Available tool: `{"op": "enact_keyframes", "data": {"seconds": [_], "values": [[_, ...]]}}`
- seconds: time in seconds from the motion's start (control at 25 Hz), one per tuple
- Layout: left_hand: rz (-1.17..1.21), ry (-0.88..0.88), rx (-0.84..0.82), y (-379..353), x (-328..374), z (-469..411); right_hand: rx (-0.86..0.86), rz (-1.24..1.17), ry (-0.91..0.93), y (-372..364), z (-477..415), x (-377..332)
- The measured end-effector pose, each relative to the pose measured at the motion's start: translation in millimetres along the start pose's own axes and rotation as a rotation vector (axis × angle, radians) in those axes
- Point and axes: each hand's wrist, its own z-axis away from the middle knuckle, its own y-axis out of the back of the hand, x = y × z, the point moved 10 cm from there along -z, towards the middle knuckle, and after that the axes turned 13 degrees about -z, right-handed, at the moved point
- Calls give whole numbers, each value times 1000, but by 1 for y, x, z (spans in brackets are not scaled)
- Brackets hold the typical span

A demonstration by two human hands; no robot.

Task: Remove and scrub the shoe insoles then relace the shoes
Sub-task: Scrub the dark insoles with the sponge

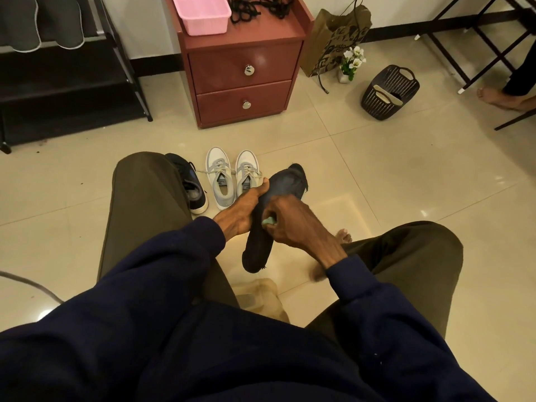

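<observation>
My left hand point(242, 211) grips a dark insole point(285, 187) from its left edge, holding it between my knees above the floor. My right hand point(293, 220) presses a small pale green scrubber point(269, 221) against the insole's middle, fingers curled round it. On the floor beyond stand a pair of white and grey sneakers point(232, 178) with laces in, and a dark navy shoe point(188, 184) partly hidden behind my left knee. Black laces point(255, 7) lie on top of the red cabinet.
A red two-drawer cabinet point(243, 74) stands ahead with a pink basket point(203, 13) on it. A black shoe rack point(58, 82) is at left. A paper bag point(333, 39), a small flower pot point(351, 63) and a dark basket point(388, 91) holding insoles sit at right. Another person's foot point(499, 98) shows far right.
</observation>
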Motion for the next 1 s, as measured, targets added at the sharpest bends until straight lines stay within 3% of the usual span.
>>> {"op": "enact_keyframes", "data": {"seconds": [0.16,0.32,0.48,0.8,1.0], "values": [[78,-14,-45,-8,1,4,206,260,-127,32,-7,32],[53,-47,-73,-6,5,1,432,-103,-182,59,8,60],[60,-111,-47,1,8,-7,567,-236,-270,75,19,87],[-53,-179,173,20,17,-5,455,-507,-286,43,6,80],[-169,-104,75,0,11,1,425,-645,-192,33,1,60]]}}
